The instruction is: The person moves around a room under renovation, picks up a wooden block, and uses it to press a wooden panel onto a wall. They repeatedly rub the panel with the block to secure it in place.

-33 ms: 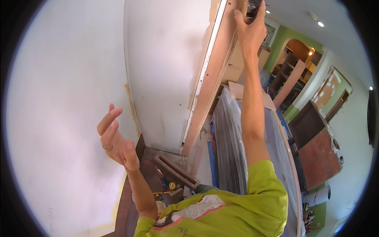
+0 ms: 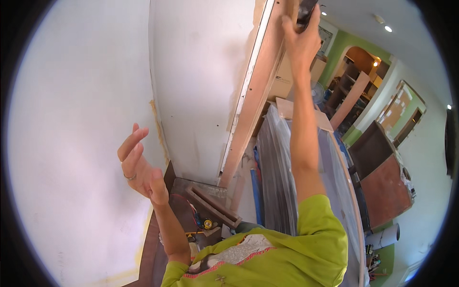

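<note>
Dark tool (image 2: pixel 306 10) way up at the top edge of the shot, pressed against the upper end of the long wooden board (image 2: pixel 253 95) running up the edge of the white wall (image 2: pixel 201 71). Mostly cut off by the frame, so can't tell what kind of tool exactly. Right hand (image 2: pixel 299 40) wrapped around it, fingers closed tight on the body, arm stretched full length overhead. Left hand (image 2: pixel 138 167) off to the side near the other white wall (image 2: pixel 71 143), holding nothing, fingers loosely spread and a bit curled, ring (image 2: pixel 130 177) on one finger. Not touching wall or board, as far as can be told.

Looks like mid-step to me: working the tool on the board high up, one-handed, with the free hand out for balance. Hard to say how far along, with the contact spot right at the rim of the view.

For the next move, probably calls for a firm grip and steady pressure at full reach, plus keeping the tool flat on the wood rather than tipping it. Might help to bring the left hand onto the board lower down for steadying.

Down below: yellow tape measure (image 2: pixel 207 223) on the floor by some short wood offcuts (image 2: pixel 213 205), and a big plastic-wrapped panel (image 2: pixel 282 167) leaning just beside the board. Worth minding the footing around all that.
</note>
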Demonstrator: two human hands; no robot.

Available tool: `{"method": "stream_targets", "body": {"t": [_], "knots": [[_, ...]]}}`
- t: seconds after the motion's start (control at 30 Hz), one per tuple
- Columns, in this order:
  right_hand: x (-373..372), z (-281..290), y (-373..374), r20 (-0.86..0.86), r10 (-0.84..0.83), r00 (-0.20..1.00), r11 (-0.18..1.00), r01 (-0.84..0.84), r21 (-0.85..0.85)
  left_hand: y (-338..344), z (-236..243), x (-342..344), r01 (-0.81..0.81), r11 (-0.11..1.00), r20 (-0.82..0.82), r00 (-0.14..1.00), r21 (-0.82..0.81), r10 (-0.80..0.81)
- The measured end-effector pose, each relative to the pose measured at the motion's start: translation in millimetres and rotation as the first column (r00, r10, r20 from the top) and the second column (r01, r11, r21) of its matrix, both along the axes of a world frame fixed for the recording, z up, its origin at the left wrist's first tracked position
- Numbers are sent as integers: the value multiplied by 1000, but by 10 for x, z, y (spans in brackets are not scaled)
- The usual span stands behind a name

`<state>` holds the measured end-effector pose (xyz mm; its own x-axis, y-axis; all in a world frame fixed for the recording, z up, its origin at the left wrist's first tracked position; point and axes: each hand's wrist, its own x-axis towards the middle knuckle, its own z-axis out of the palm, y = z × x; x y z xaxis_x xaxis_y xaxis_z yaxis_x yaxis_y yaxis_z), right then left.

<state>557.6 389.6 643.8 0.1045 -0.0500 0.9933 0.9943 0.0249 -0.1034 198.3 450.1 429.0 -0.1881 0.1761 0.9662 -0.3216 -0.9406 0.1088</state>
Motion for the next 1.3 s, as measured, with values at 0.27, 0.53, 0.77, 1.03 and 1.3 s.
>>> {"method": "stream_targets", "body": {"t": [0.27, 0.53, 0.77, 1.03, 1.3], "knots": [[-448, -1793, -129, -167, -70, 984, 993, 53, -102, -141, -136, 204, 76, 996, -22, 997, -49, -78], [-141, -237, -44, 24, -55, 998, 998, 55, 18, -204, -266, 265, 103, 988, -16, 994, -114, -105], [-392, -1729, -16, -297, -83, 951, 996, 76, -37, -269, -307, 374, 141, 986, -59, 987, -91, -147], [-584, -2248, -125, -193, -67, 979, 996, 55, -66, -489, -432, 160, 111, 984, -115, 985, -143, -128], [-231, -1514, 7, -190, -89, 978, 995, 78, -69, -421, -647, 310, 154, 968, -98, 980, -199, -176]]}}
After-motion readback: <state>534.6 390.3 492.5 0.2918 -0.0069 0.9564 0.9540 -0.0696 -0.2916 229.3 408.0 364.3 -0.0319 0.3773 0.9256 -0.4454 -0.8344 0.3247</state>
